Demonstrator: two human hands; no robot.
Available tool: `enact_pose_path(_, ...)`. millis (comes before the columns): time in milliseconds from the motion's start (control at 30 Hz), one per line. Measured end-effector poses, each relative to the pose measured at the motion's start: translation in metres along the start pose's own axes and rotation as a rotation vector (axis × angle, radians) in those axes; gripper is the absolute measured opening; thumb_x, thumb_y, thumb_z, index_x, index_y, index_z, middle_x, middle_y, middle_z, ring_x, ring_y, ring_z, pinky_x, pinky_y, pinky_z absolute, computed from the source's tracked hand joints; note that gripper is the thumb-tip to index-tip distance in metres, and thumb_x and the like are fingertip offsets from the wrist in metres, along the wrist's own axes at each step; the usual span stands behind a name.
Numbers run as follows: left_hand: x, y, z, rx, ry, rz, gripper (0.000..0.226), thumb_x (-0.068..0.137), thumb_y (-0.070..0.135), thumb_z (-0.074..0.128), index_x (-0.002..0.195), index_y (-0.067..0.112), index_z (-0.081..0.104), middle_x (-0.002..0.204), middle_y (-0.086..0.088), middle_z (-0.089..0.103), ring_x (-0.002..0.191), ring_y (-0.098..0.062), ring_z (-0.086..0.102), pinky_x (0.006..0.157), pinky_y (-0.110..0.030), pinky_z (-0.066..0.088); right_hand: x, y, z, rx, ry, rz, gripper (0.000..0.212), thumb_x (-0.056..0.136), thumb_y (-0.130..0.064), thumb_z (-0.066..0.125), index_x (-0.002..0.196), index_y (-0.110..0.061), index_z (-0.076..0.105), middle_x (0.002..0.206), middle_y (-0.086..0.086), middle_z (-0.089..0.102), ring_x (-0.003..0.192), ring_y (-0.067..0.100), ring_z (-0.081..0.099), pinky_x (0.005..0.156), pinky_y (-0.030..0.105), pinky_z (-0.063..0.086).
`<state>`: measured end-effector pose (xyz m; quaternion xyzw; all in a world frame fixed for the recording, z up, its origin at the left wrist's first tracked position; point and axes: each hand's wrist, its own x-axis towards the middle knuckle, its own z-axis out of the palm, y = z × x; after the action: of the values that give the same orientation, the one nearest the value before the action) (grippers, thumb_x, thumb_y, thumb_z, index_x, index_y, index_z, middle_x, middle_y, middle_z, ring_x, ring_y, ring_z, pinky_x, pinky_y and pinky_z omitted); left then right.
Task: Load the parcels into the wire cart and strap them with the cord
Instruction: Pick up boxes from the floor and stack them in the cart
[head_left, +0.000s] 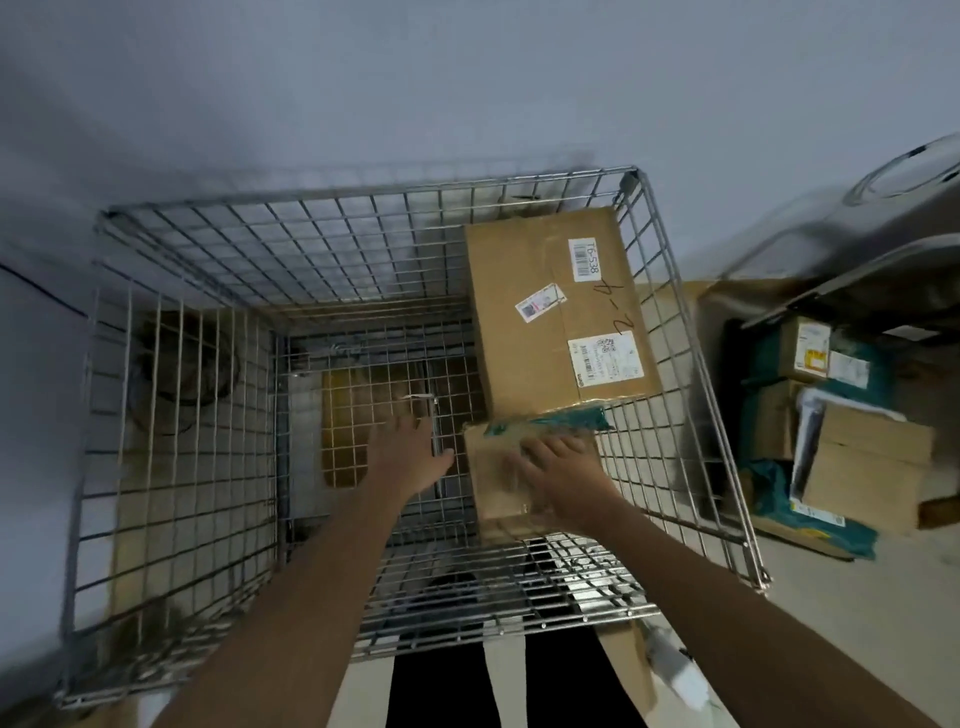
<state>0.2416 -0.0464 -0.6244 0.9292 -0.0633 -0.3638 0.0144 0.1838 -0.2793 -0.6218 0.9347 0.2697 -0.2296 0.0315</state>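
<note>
Grey-blue walls close off the far side of the scene, and a pale floor (810, 623) runs beneath a wire cart (182, 415) that fills most of the view from above. Its mesh walls stand on all four sides and its top is open. Inside, against the right wall toward the far corner, sits a large cardboard parcel (556, 312) with a barcode sticker, a second printed label and handwritten marks on its upper face. Just beside it, nearer the person and touching its near edge, lies a smaller brown parcel (493, 467) with a strip of teal tape along its far rim. The left part of the cart's floor holds no parcel; through the mesh a yellowish patch shows below.

The right hand (561, 478) rests flat on top of the smaller parcel, fingers spread and pressing down, its grip not closed around anything. The left hand (410, 452) reaches into the cart just left of that parcel, fingers extended and open, holding nothing; whether it touches the parcel's side cannot be told.

Outside the cart, on the right, a heap of boxes and teal bags (831, 431) lies on the floor. Blur hides finer detail. No cord can be made out.
</note>
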Motion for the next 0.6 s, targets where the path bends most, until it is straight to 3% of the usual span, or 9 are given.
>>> enact_pose_path(100, 0.037, 0.003, 0.035, -0.014, -0.021, -0.034, 0.064, 0.093, 0.058, 0.041, 0.138, 0.013, 0.041, 0.144, -0.015, 0.043, 0.131, -0.032, 0.042, 0.109, -0.049, 0.035, 0.022, 0.011, 0.066, -0.018, -0.049, -0.014, 0.080, 0.061, -0.066, 0.074, 0.122, -0.015, 0.062, 0.120, 0.012, 0.065, 0.111, 0.032, 0.062, 0.094, 0.051, 0.048)
enact_pose_path(200, 0.064, 0.012, 0.074, -0.074, -0.047, -0.027, 0.060, 0.092, 0.059, 0.043, 0.131, 0.014, 0.047, 0.132, -0.011, 0.052, 0.120, -0.029, 0.051, 0.099, -0.045, 0.044, 0.038, 0.029, 0.124, -0.002, -0.074, 0.030, 0.070, 0.067, -0.039, 0.080, 0.128, -0.013, 0.057, 0.129, 0.015, 0.059, 0.117, 0.038, 0.057, 0.100, 0.053, 0.043)
enact_pose_path(267, 0.080, 0.018, 0.102, -0.068, -0.043, 0.008, 0.060, 0.091, 0.058, 0.044, 0.131, 0.013, 0.048, 0.130, -0.010, 0.053, 0.119, -0.029, 0.051, 0.101, -0.045, 0.043, 0.050, 0.046, 0.152, -0.001, -0.092, 0.089, 0.066, 0.069, -0.020, 0.076, 0.131, -0.016, 0.055, 0.133, 0.014, 0.055, 0.123, 0.037, 0.052, 0.104, 0.052, 0.038)
enact_pose_path(367, 0.101, 0.029, 0.140, -0.071, -0.085, -0.001, 0.062, 0.091, 0.058, 0.044, 0.133, 0.013, 0.047, 0.132, -0.011, 0.053, 0.120, -0.030, 0.050, 0.100, -0.044, 0.042, 0.066, 0.071, 0.189, -0.022, -0.176, 0.146, 0.059, 0.072, -0.017, 0.071, 0.128, -0.023, 0.055, 0.132, 0.008, 0.055, 0.125, 0.036, 0.049, 0.106, 0.056, 0.032)
enact_pose_path(467, 0.119, 0.040, 0.166, -0.066, -0.119, -0.025, 0.062, 0.090, 0.061, 0.042, 0.133, 0.016, 0.048, 0.133, -0.010, 0.052, 0.120, -0.029, 0.050, 0.097, -0.040, 0.041, 0.080, 0.086, 0.218, 0.034, -0.204, 0.186, 0.064, 0.068, -0.012, 0.074, 0.129, -0.021, 0.055, 0.132, 0.007, 0.055, 0.122, 0.035, 0.052, 0.100, 0.055, 0.038)
enact_pose_path(533, 0.128, 0.045, 0.178, -0.041, -0.101, -0.006, 0.060, 0.090, 0.060, 0.043, 0.130, 0.017, 0.049, 0.130, -0.008, 0.054, 0.118, -0.028, 0.051, 0.095, -0.039, 0.039, 0.088, 0.094, 0.235, 0.085, -0.138, 0.204, 0.061, 0.064, -0.006, 0.078, 0.122, -0.015, 0.062, 0.127, 0.010, 0.060, 0.115, 0.035, 0.058, 0.093, 0.050, 0.045)
enact_pose_path(600, 0.133, 0.045, 0.189, -0.024, -0.100, 0.004, 0.060, 0.090, 0.059, 0.043, 0.132, 0.016, 0.047, 0.132, -0.009, 0.052, 0.122, -0.029, 0.048, 0.099, -0.041, 0.036, 0.090, 0.098, 0.248, 0.179, -0.023, 0.289, 0.048, 0.075, -0.012, 0.075, 0.122, -0.014, 0.063, 0.130, 0.011, 0.059, 0.119, 0.033, 0.055, 0.098, 0.044, 0.043)
